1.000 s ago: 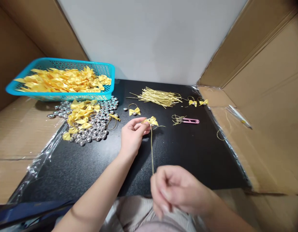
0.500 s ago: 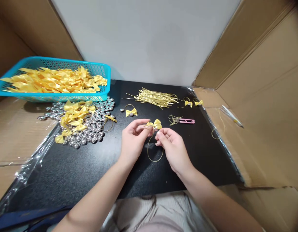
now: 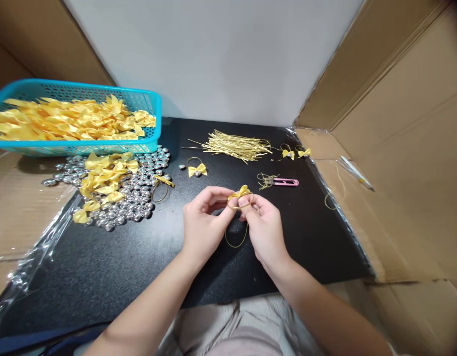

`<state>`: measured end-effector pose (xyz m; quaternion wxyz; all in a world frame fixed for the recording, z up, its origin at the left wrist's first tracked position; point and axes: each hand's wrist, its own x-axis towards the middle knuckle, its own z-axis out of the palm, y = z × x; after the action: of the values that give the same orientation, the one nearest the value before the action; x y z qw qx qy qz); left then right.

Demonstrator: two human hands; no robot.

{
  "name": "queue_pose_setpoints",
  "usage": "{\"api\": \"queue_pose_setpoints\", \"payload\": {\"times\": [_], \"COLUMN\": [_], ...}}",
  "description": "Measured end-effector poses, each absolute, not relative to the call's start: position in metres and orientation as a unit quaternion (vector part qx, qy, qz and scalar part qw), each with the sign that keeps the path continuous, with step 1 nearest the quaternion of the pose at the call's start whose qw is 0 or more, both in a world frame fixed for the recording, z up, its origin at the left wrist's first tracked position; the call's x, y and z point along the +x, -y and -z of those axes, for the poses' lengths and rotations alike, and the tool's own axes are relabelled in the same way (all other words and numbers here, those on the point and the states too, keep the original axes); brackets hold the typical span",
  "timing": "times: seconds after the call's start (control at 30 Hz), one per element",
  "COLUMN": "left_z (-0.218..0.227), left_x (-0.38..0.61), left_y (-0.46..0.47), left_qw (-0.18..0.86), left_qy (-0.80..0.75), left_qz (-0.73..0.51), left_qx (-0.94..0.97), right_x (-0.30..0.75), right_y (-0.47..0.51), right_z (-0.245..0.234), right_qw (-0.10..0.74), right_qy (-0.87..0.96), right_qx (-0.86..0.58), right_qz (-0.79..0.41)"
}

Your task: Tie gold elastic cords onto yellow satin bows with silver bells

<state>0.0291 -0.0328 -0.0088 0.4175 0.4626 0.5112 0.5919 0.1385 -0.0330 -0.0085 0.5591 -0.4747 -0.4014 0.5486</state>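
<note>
Over the middle of the black table, a yellow ribbon bow [image 3: 243, 191] with gold elastic cord is pinched between both my hands. My left hand [image 3: 209, 217] is closed on the bow's left side, thumb and fingertips together. From the right, my right hand [image 3: 264, 221] pinches it, its fingertips touching those of the left. One small cord loop stands in front of the bow, over the thumbs. A larger cord loop [image 3: 236, 245] hangs below the fingers. The bow's centre is partly hidden by the fingertips.
A blue basket [image 3: 159, 121] full of yellow bows stands back left. Silver bells [image 3: 139, 202] and loose bows [image 3: 106, 180] lie before it. Gold cords [image 3: 236, 146], pink thread snips [image 3: 286, 182] and finished-looking bows with loops [image 3: 197, 170] lie beyond my hands. A white cutter [image 3: 356, 174] is at right.
My hands have come together on the bow, which has turned and shows less of its wings. A small cord loop now stands in front of it. The view has shifted slightly.
</note>
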Motion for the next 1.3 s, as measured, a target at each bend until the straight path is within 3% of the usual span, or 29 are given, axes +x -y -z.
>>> {"api": "queue_pose_setpoints", "payload": {"times": [0.4,0.97,1.3], "left_z": [0.007,0.007,0.004], "left_x": [0.03,0.027,0.026], "left_y": [0.029,0.027,0.028], "left_qw": [0.442,0.49,0.508], "left_qy": [-0.509,-0.481,-0.468], "left_qz": [-0.601,-0.588,-0.572], "left_qx": [0.43,0.427,0.443], "right_x": [0.134,0.14,0.148], "right_y": [0.033,0.028,0.024], "right_z": [0.014,0.014,0.007], "right_qw": [0.576,0.593,0.553], "right_qy": [0.389,0.301,0.336], "right_qx": [-0.513,-0.47,-0.437], "right_qz": [-0.503,-0.58,-0.625]}}
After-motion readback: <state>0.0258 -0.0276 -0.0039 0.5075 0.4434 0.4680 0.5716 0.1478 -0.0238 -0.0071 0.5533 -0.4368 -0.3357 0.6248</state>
